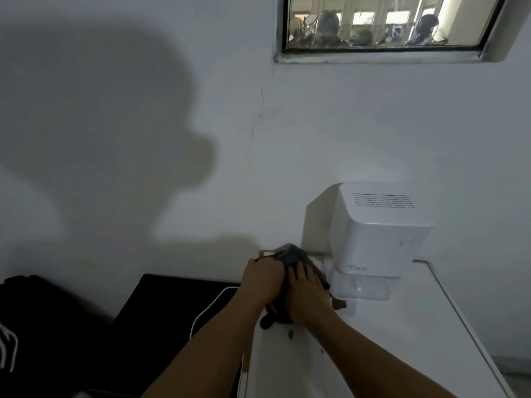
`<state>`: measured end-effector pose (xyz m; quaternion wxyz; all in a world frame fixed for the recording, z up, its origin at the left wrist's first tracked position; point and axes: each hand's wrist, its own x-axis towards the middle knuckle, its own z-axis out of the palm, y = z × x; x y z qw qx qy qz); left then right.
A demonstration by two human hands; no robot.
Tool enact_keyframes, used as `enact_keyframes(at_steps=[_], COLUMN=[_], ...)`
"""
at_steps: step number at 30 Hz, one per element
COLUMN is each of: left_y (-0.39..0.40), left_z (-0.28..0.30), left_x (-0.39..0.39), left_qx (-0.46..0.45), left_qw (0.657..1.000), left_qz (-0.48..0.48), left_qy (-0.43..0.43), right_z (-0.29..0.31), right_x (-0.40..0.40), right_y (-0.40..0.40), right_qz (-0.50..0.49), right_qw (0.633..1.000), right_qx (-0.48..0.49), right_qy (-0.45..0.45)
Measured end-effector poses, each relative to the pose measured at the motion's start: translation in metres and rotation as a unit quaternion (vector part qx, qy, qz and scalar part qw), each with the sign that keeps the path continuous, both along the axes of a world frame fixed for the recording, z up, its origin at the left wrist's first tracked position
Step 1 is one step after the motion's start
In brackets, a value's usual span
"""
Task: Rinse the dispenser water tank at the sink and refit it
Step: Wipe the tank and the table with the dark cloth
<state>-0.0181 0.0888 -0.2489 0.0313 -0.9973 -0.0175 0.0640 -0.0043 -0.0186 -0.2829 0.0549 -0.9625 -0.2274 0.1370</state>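
The white water dispenser (379, 234) stands on a white cabinet top (388, 349) against the wall. Its drip tray (359, 290) juts out at the front. Just left of it, both my hands grip a dark grey object that looks like the tank (290, 254). It rests low on the cabinet's back left corner. My left hand (264, 280) clasps its left side. My right hand (307, 288) lies flat over its top and right side. A black and orange part (271, 314) shows beneath my wrists. Most of the tank is hidden by my hands.
A black surface (172, 305) with a white cable (209, 308) lies left of and lower than the cabinet. A black bag (28, 326) sits at far left. A window (388, 21) is high on the white wall. Another cable (448, 300) runs along the cabinet's right edge.
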Motion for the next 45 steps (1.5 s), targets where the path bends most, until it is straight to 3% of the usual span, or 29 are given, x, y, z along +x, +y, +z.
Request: enact_keyframes(at_steps=[5,12,18,22,26,30,38,42,45], left_y=[-0.006,-0.029,-0.057,-0.086,-0.124,-0.149,-0.134,-0.123,-0.112], left_z=[0.004,0.027,0.039,0.034,0.029,0.028,0.019,0.021,0.025], left_x=[-0.037,-0.093,-0.12,-0.123,-0.119,-0.114,-0.108,-0.104,-0.104], left_qx=[0.02,-0.023,-0.038,-0.074,-0.134,-0.14,-0.259,-0.249,-0.219], left_qw=[0.999,0.988,0.972,0.965,0.964,0.966,0.947,0.946,0.95], left_qz=[-0.002,0.019,-0.016,-0.043,-0.053,-0.075,-0.023,-0.014,-0.005], left_qy=[0.03,0.154,0.23,0.247,0.223,0.204,0.188,0.208,0.224], right_z=[-0.006,-0.013,-0.017,-0.02,-0.023,-0.024,-0.029,-0.025,-0.026], right_x=[-0.035,-0.084,-0.1,-0.1,-0.096,-0.095,-0.102,-0.106,-0.111], right_y=[-0.012,-0.043,-0.09,-0.136,-0.184,-0.209,-0.202,-0.186,-0.173], right_qz=[0.082,0.145,0.291,0.239,0.218,0.191,0.151,0.139,0.13], right_qw=[0.996,0.988,0.947,0.958,0.961,0.965,0.968,0.96,0.961], right_qx=[-0.021,-0.006,0.037,0.141,0.145,0.141,0.133,0.11,0.103], right_qy=[-0.035,-0.057,-0.133,-0.071,-0.085,-0.108,-0.15,-0.217,-0.22])
